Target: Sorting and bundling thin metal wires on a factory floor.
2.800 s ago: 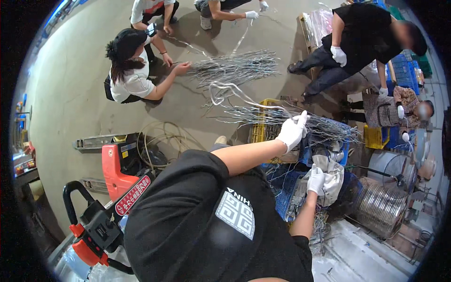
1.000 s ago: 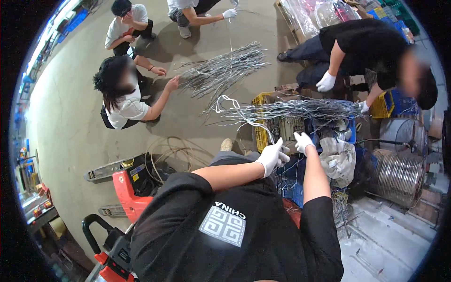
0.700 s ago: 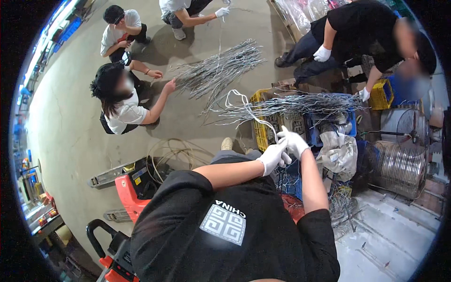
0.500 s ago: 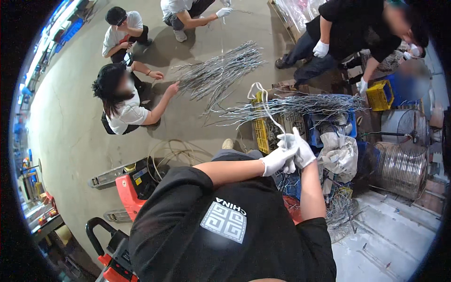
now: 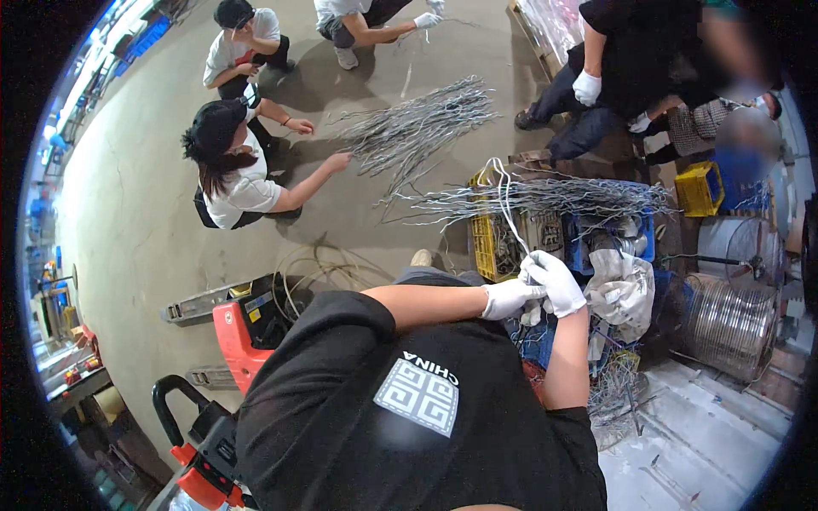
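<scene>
White work gloves cover both my hands, which meet in front of my body. My right hand [image 5: 558,285] pinches a white cord [image 5: 511,213] between thumb and fingers. Beside it, my left hand [image 5: 509,300] is closed at the cord's lower part; the cord's end is hidden between the gloves. Beyond my hands the cord rises in a narrow loop over the left part of a bundle of crinkled grey metal wires [image 5: 588,198]. The bundle lies across a yellow crate [image 5: 483,243] and a blue crate [image 5: 649,238].
A second wire pile [image 5: 422,128] lies on the floor, with a crouching person [image 5: 243,175] reaching to it. Another person in black [image 5: 630,77] stands across the bundle. A red pallet jack [image 5: 239,336] is at my left; a metal wire spool [image 5: 728,315] stands right.
My right hand's fingers have curled in around the cord, and the loop looks narrower. The standing person's hand has drawn away from the bundle's right end. The whole view has shifted slightly.
</scene>
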Demonstrator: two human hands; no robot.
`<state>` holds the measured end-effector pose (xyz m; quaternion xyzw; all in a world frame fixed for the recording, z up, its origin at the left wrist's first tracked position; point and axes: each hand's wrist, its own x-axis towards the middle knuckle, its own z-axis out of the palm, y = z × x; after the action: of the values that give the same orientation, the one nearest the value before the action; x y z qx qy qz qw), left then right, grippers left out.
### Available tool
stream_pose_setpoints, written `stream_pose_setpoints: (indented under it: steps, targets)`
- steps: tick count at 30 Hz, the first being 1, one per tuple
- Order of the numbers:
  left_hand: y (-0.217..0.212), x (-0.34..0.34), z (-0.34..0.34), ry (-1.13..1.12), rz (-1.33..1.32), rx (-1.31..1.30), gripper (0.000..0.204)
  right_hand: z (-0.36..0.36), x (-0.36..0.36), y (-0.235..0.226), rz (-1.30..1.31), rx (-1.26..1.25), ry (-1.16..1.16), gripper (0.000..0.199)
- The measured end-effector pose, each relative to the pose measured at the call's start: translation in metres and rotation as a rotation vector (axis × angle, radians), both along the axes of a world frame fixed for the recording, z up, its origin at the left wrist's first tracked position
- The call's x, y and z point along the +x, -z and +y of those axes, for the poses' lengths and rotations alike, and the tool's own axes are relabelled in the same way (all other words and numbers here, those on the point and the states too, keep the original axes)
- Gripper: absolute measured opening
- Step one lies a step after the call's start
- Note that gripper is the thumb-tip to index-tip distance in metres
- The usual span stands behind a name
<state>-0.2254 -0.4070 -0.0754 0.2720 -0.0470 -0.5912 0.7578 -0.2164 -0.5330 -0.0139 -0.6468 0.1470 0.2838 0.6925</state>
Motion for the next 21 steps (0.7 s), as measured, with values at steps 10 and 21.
stream_pose_setpoints:
  steps: [10,21]
  targets:
    - [-0.013,0.005,0.007,-0.099,0.109,0.027,0.027,0.003,0.006,0.005,-0.047,-0.075,0.035,0.008]
    - [0.003,0.005,0.000,-0.215,0.188,0.092,0.022,0.003,0.005,0.024,-0.053,-0.157,0.168,0.008]
